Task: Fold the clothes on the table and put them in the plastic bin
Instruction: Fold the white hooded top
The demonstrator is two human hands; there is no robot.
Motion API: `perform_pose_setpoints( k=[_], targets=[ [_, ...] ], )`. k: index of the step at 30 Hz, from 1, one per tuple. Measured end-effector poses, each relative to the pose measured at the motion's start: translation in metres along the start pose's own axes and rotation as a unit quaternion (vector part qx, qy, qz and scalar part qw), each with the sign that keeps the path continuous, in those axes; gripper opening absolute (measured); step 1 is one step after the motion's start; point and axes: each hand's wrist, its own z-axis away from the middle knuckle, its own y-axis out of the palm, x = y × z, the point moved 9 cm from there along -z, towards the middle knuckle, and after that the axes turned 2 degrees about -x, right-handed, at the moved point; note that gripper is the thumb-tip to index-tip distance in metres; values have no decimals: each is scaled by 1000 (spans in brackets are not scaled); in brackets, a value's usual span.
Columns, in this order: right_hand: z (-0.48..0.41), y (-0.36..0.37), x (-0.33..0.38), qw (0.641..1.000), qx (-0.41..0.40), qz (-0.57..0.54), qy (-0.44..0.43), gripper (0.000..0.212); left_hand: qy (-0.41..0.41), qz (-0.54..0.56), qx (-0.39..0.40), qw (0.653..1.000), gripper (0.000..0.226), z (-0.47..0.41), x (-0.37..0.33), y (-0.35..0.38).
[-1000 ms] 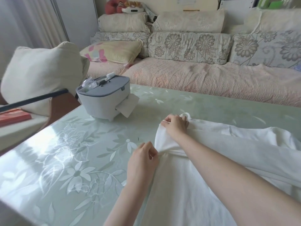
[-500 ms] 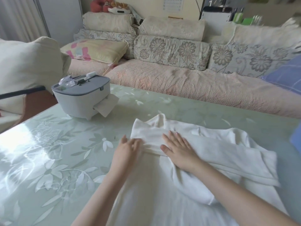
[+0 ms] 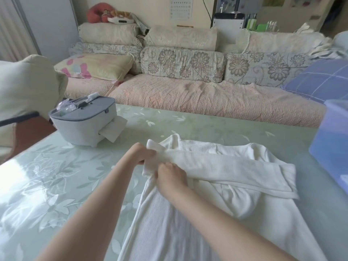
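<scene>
Both hands, which lay flat on the cloth half a second earlier, now have curled fingers and grip the fabric. The left hand (image 3: 143, 154) pinches the upper corner of the folded sleeve (image 3: 235, 170), and the right hand (image 3: 171, 176), just beside it and nearer the viewer, grips the lower corner of the same fold. The white garment (image 3: 188, 232) lies spread on the counter (image 3: 56, 185), with its collar pointing away from the viewer. The sleeve crosses its chest toward the right. The garment's body runs down to the bottom edge of the view, under both forearms. The plastic bin (image 3: 333, 147), translucent blue, stands on the counter at the right edge, apart from the garment and only partly in view. A grey tissue box (image 3: 82, 127) sits at the counter's far left, with a tissue protruding from its side. A floral sofa (image 3: 207, 98) runs behind the counter.
</scene>
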Motion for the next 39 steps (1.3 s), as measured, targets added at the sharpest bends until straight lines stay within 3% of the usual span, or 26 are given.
perform_pose_setpoints(
  k=[4, 8, 12, 14, 19, 23, 26, 29, 34, 37, 39],
  targets=[
    [-25, -14, -24, 996, 1, -57, 63, 32, -9, 136, 15, 991, 13, 25, 14, 2],
    [-44, -15, -30, 988, 2, -114, 106, 43, 35, 124, 44, 991, 21, 49, 31, 1],
    [-63, -9, -18, 980, 20, -135, 142, 57, 101, 224, 98, 964, 29, 76, 4, 17],
    [-67, -11, -24, 977, 11, -136, 166, 52, 120, 237, 102, 959, 36, 82, -1, 26],
    [-73, -11, -49, 970, 21, -153, 186, 16, 83, 139, 4, 987, 48, 92, 34, 23],
    [-78, -4, -60, 966, -15, -195, 170, 33, 75, -52, 11, 996, 21, 116, 52, 19],
    [-73, 7, -56, 957, -1, -243, 159, 32, 67, -137, 29, 988, 22, 138, 64, 22],
    [-74, 8, -42, 975, 3, -178, 136, 22, 71, -121, 15, 990, 18, 150, 72, 19],
    [-77, 0, -42, 978, -34, -132, 156, 14, 96, -106, -46, 989, 44, 151, 72, 9],
    [-75, 0, -55, 971, -55, -167, 162, 8, 116, -94, -62, 987, 31, 153, 67, 10],
    [-72, -4, -66, 960, -63, -210, 171, 15, 125, -63, -71, 988, 20, 159, 60, 12]
  ],
)
